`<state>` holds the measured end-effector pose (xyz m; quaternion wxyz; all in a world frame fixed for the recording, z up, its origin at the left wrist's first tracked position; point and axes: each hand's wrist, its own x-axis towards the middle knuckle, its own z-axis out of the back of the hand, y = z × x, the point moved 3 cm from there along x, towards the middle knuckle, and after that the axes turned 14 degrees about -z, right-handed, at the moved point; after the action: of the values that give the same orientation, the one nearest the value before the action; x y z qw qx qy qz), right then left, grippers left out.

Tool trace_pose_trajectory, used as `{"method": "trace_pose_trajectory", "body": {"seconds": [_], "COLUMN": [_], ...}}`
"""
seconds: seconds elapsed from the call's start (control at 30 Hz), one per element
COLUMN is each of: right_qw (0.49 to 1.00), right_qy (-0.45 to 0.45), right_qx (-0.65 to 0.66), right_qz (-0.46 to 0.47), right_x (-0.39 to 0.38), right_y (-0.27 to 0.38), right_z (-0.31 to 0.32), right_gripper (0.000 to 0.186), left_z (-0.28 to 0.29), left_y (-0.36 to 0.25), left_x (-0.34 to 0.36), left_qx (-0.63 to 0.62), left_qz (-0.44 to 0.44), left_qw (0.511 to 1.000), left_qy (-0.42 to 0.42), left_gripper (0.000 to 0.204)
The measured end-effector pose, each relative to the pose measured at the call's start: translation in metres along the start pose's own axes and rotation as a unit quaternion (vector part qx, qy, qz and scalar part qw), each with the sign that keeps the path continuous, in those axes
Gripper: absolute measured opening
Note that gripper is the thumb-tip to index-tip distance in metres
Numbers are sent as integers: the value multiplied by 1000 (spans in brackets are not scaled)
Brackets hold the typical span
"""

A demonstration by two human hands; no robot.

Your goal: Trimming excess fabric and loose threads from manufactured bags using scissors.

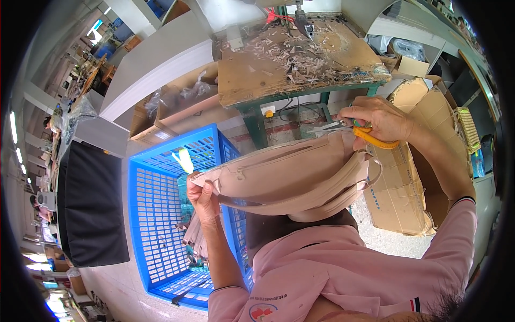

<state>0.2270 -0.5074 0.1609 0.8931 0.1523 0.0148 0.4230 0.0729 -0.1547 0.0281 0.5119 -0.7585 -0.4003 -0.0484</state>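
A long, curved beige piece, which looks like fabric or soft leather, stretches across my lap. Several layered strips hang along its lower side, and a thin loop curls out at its right end. My left hand pinches the pointed left tip between thumb and fingers. At the other end, my right hand grips a pair of scissors with yellow-orange handles. The metal blades point left, just above the beige piece's upper right edge. Whether the right fingers also touch the piece is hard to see.
A blue plastic crate holding beige strips and teal wrapping stands at my left. Ahead, a worn work table carries scattered scraps. An open cardboard box is at my right. A black-covered block stands farther left.
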Motion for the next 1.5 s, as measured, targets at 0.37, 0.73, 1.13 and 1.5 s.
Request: {"method": "trace_pose_trajectory", "body": {"seconds": [0.37,0.73,1.13,1.5], "right_qw": [998,784,794,765], "right_qy": [16,107,59,85], "right_qx": [62,610,572,621], "right_qz": [-2,-41,-197,-148], "right_x": [3,11,26,-15], "right_y": [1,94,105,93], "right_z": [2,-50,-123,-94], "right_gripper": [48,71,58,56], "left_z": [7,-32,-145,36], "left_y": [-3,-169,-46,39], "left_x": [0,-53,-90,82], "left_qx": [-1,383,382,253], "left_qz": [-13,-324,-99,115], "left_qw": [1000,808,886,941], "left_qy": [2,-309,242,195], "left_gripper": [39,22,32,78]}}
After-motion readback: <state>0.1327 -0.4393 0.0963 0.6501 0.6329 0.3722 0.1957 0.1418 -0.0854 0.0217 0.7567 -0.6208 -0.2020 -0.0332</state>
